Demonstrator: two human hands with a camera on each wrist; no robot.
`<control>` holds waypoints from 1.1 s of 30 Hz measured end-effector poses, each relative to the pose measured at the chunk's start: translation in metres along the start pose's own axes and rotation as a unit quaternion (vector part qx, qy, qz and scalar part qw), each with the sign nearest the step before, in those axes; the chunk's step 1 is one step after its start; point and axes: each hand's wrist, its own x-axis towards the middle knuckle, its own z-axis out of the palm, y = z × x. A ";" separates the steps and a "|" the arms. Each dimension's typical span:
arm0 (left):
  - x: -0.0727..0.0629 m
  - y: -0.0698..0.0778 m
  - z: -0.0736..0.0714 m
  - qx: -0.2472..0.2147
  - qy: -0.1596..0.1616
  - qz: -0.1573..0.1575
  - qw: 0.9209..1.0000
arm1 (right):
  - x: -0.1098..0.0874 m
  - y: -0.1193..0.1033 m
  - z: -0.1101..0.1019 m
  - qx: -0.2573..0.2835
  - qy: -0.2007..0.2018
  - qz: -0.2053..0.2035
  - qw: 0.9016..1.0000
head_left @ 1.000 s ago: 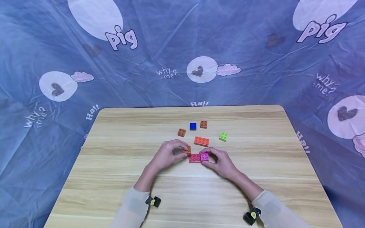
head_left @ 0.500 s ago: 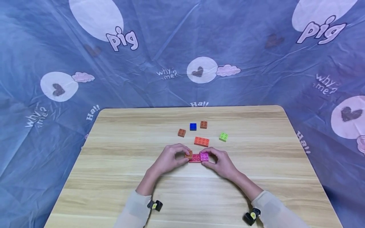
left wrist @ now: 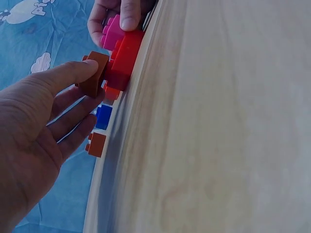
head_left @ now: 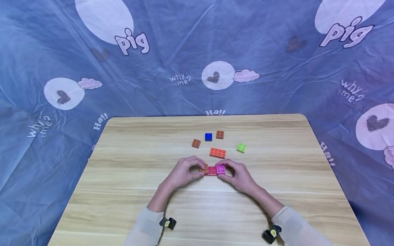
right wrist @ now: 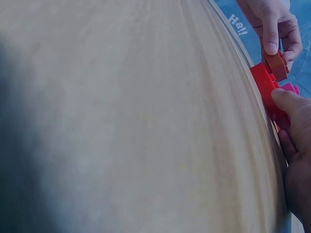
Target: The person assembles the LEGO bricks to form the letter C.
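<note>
A long red toy building brick (head_left: 212,171) lies on the table between my hands. My left hand (head_left: 184,171) pinches a small brown brick (left wrist: 92,74) between thumb and fingers, over the red brick's left end. In the left wrist view this brown brick looks slightly tilted against the red studs; whether it is seated on them I cannot tell. At the other end, my right hand (head_left: 238,173) holds thumb and fingers around a small pink brick (head_left: 220,169), which sits on top of the red one. The right thumb also touches the red brick's side in the right wrist view.
Just beyond my hands lies a long orange-red brick (head_left: 218,153). Farther back are a blue brick (head_left: 208,137), a brown brick (head_left: 220,135) and another brown brick (head_left: 196,143). A lime green brick (head_left: 241,148) lies to the right. Blue printed cloth (head_left: 184,44) hangs behind the wooden table (head_left: 129,198).
My left hand has brought the brown brick right and toward me, from behind the red brick's left end to above it. The right hand and pink brick have stayed put.
</note>
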 end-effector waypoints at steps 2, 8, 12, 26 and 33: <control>0.000 0.000 0.000 -0.001 -0.001 -0.003 1.000 | 0.000 0.000 0.000 0.000 0.000 -0.001 1.000; -0.001 -0.001 0.000 0.008 -0.012 -0.014 1.000 | -0.001 0.000 0.001 -0.002 0.003 -0.004 1.000; -0.002 -0.001 -0.001 0.015 -0.018 -0.013 1.000 | -0.001 0.000 0.001 -0.004 0.002 -0.006 1.000; -0.002 -0.004 0.008 0.001 0.011 -0.014 1.000 | 0.000 -0.002 0.001 -0.008 0.003 -0.010 1.000; -0.002 0.000 0.007 -0.015 0.003 -0.044 0.999 | 0.000 -0.002 0.001 -0.007 0.004 -0.006 1.000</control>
